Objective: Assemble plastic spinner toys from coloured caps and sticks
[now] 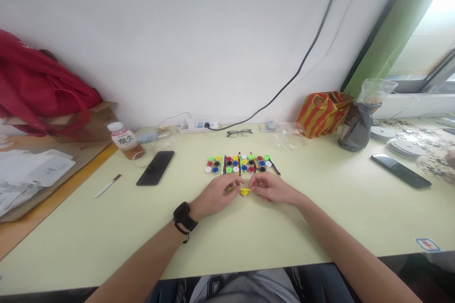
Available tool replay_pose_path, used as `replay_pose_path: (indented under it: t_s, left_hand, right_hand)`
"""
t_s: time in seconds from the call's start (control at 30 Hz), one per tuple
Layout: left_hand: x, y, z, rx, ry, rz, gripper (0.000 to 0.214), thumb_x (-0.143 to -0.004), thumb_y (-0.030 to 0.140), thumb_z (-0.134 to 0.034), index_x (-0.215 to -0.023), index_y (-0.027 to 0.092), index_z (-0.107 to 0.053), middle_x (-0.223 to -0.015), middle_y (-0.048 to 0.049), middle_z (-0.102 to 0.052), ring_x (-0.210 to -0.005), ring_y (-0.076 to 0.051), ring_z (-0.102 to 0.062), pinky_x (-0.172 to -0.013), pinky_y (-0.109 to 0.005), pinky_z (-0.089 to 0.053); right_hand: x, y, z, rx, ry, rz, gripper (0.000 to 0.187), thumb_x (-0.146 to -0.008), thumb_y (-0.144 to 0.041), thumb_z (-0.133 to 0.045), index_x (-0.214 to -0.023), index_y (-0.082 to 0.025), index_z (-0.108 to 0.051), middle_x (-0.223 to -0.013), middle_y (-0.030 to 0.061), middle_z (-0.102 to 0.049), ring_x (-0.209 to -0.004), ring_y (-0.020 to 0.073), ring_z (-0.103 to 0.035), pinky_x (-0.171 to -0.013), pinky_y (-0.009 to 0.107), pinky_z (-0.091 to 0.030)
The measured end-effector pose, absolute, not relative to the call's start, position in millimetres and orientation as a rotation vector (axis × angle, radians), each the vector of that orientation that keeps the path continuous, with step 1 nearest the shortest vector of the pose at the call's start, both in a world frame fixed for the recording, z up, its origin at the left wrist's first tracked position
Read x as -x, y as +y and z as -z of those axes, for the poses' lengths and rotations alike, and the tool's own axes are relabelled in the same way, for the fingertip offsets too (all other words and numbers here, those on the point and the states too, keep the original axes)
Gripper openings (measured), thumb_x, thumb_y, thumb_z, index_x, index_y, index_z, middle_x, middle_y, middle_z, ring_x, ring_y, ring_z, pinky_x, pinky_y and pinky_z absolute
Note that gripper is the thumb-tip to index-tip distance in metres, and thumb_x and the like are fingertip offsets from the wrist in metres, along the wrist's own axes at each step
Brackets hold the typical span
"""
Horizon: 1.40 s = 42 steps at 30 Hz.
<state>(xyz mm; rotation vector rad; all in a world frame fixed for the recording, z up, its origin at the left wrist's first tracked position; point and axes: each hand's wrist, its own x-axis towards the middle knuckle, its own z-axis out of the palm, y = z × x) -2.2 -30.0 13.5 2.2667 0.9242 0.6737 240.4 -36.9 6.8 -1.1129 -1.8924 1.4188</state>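
Observation:
My left hand (219, 193) and my right hand (270, 186) meet over the table with fingers bent inward. Between their fingertips is a small yellow disc with a narrow yellow bar across its top (244, 192). My right thumb and forefinger pinch the bar's right end. On the other side, my left fingers are closed, with a bit of yellow showing between them; what it belongs to is partly hidden. Just beyond the hands lie rows of small coloured discs (215, 164), with bundles of thin coloured strips (240, 164) between the groups.
Left of the hands lie a black phone (155, 168) and a white pen (107, 186), near a drink bottle (125, 140). Glasses (239, 133) and a power strip (195, 125) sit by the wall. Rightward are a striped bag (323, 113), another phone (400, 171) and stacked white discs (405, 148).

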Motion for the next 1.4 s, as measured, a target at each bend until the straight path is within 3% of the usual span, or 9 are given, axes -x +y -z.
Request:
replay_pose_path:
  t_s: [0.27, 0.63, 0.87, 1.03, 1.1, 1.17, 1.23, 1.3, 1.4]
  left_hand:
    - [4.6, -32.1, -18.7, -2.463, 0.778, -0.653, 0.028, -0.094, 0.012, -0.047, -0.100, 0.024, -0.072, -0.101, -0.0058, -0.072, -0.095, -0.022, -0.064, -0.088, -0.035, -0.050]
    - [1.9, -38.0, -14.8, -2.641, 0.844, -0.595, 0.024, -0.076, 0.013, -0.062, -0.096, 0.026, -0.068, -0.105, -0.0050, -0.070, -0.097, -0.027, -0.062, -0.091, -0.040, -0.048]
    - [6.8, -32.5, -14.0, -2.305, 0.868, -0.782, 0.019, -0.097, 0.031, -0.060, -0.113, 0.025, -0.068, -0.116, -0.0073, -0.068, -0.105, -0.024, -0.063, -0.094, -0.039, -0.051]
    - [6.1, -25.8, -10.5, -2.229, 0.958, -0.939, 0.022, -0.104, 0.034, -0.051, -0.110, 0.023, -0.069, -0.112, -0.0073, -0.069, -0.099, -0.022, -0.062, -0.090, -0.038, -0.051]
    - [5.9, -25.6, -10.2, -2.238, 0.962, -0.951, 0.024, -0.105, 0.035, -0.049, -0.109, 0.023, -0.070, -0.110, -0.0072, -0.070, -0.101, -0.023, -0.062, -0.090, -0.039, -0.051]
    - [6.0, -26.2, -10.3, -2.250, 0.972, -0.953, 0.024, -0.105, 0.035, -0.050, -0.110, 0.023, -0.070, -0.109, -0.0068, -0.071, -0.101, -0.023, -0.062, -0.089, -0.038, -0.051]
    - [6.4, -26.7, -10.6, -2.248, 0.987, -0.951, 0.022, -0.104, 0.035, -0.051, -0.110, 0.024, -0.070, -0.109, -0.0059, -0.071, -0.098, -0.022, -0.062, -0.087, -0.037, -0.050]
    - [6.6, -27.0, -10.7, -2.234, 1.006, -0.941, 0.021, -0.104, 0.035, -0.054, -0.110, 0.024, -0.070, -0.108, -0.0049, -0.072, -0.093, -0.020, -0.062, -0.083, -0.035, -0.050]
    - [6.5, -27.1, -10.9, -2.220, 1.019, -0.926, 0.023, -0.104, 0.037, -0.053, -0.111, 0.025, -0.071, -0.107, -0.0046, -0.072, -0.089, -0.020, -0.061, -0.079, -0.034, -0.049]
  right_hand:
    - [-239.8, -37.8, -7.1, 1.161, -1.895, -1.361, 0.008, -0.089, -0.028, -0.063, -0.088, -0.020, -0.064, -0.057, -0.0073, -0.049, -0.044, 0.0090, -0.043, -0.041, 0.021, -0.034]
    - [-240.8, -40.8, -6.7, 1.161, -1.983, -1.253, 0.007, -0.090, -0.027, -0.061, -0.085, -0.021, -0.063, -0.058, -0.0054, -0.055, -0.045, 0.0110, -0.051, -0.045, 0.023, -0.040]
    - [-244.8, -42.6, -7.7, 1.218, -1.985, -1.228, 0.023, -0.096, -0.041, -0.059, -0.098, -0.020, -0.068, -0.069, -0.0011, -0.062, -0.049, 0.0124, -0.056, -0.047, 0.025, -0.046]
    - [-244.4, -43.7, -5.6, 1.332, -1.830, -1.258, 0.045, -0.094, -0.052, -0.064, -0.128, -0.022, -0.066, -0.090, 0.0033, -0.066, -0.049, 0.0100, -0.052, -0.042, 0.024, -0.041]
    - [-247.0, -45.3, -8.4, 1.404, -1.765, -1.320, 0.055, -0.093, -0.055, -0.064, -0.137, -0.023, -0.062, -0.083, 0.0017, -0.066, -0.046, 0.0096, -0.048, -0.040, 0.024, -0.037]
    - [-253.2, -47.5, -14.1, 1.409, -1.784, -1.438, 0.052, -0.094, -0.059, -0.062, -0.126, -0.019, -0.070, -0.067, -0.0011, -0.062, -0.044, 0.0090, -0.041, -0.041, 0.023, -0.033]
    - [-262.4, -49.5, -21.8, 1.251, -1.918, -1.667, 0.052, -0.094, -0.063, -0.060, -0.098, -0.015, -0.079, -0.054, -0.0024, -0.054, -0.042, 0.0083, -0.035, -0.042, 0.023, -0.028]
    - [-271.8, -50.5, -29.2, 1.007, -2.047, -1.883, 0.058, -0.094, -0.065, -0.059, -0.075, -0.013, -0.078, -0.047, -0.0024, -0.048, -0.042, 0.0080, -0.033, -0.043, 0.024, -0.026]
    - [-281.3, -49.4, -35.5, 0.887, -2.057, -1.921, 0.058, -0.093, -0.064, -0.061, -0.065, -0.014, -0.073, -0.046, -0.0030, -0.045, -0.044, 0.0085, -0.035, -0.045, 0.024, -0.025]
